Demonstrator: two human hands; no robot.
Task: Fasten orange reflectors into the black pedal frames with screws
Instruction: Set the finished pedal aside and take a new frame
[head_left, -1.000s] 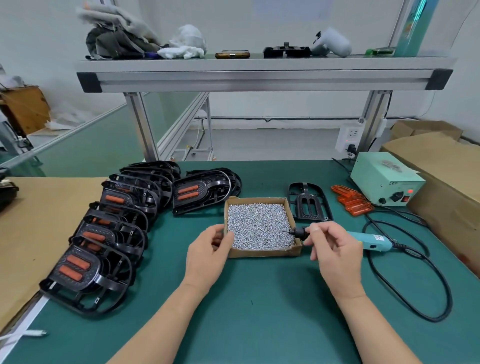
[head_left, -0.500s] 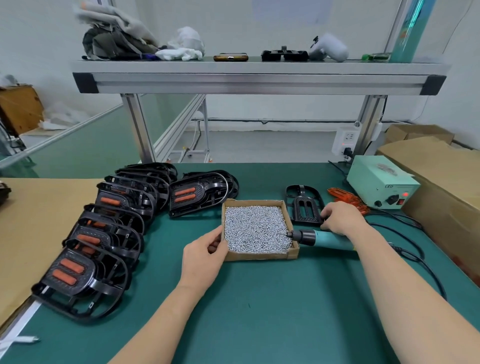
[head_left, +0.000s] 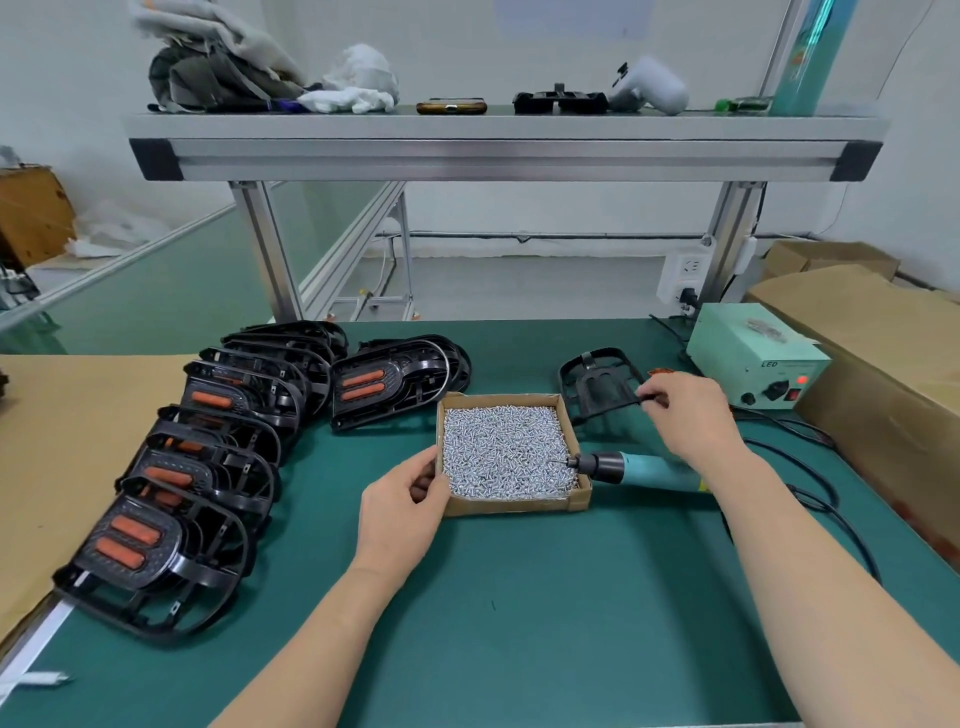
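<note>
The empty black pedal frame (head_left: 597, 387) sits near the far right of the green worktop (head_left: 519, 597), just behind the far right corner of the cardboard box (head_left: 511, 506), and the right hand (head_left: 685, 415) has it by its near right corner: thumb and forefinger pinch the thin rim there, the other fingers loosely bent above. The frame looks tipped up a little at that corner, though the blur makes this uncertain. The right forearm reaches in from the near right corner of the worktop, passing over the teal electric screwdriver (head_left: 644, 467), which lies flat with its bit resting over the box's right wall among the screws (head_left: 504, 449). Only a sliver of the loose orange reflectors (head_left: 661, 371) shows past the right knuckles; the rest are hidden by the hand. The left hand (head_left: 410, 509) lies at the box's left wall, thumb up against the cardboard near the rim and fingers curled in beside it; I cannot tell whether anything is inside the curl. Its forearm comes in from the near edge. Finished pedals (head_left: 156, 530) with reflectors already fitted overlap in a row along the left edge, some largely covered by their neighbours. A pale green power unit (head_left: 753, 364) stands at the far right corner.
</note>
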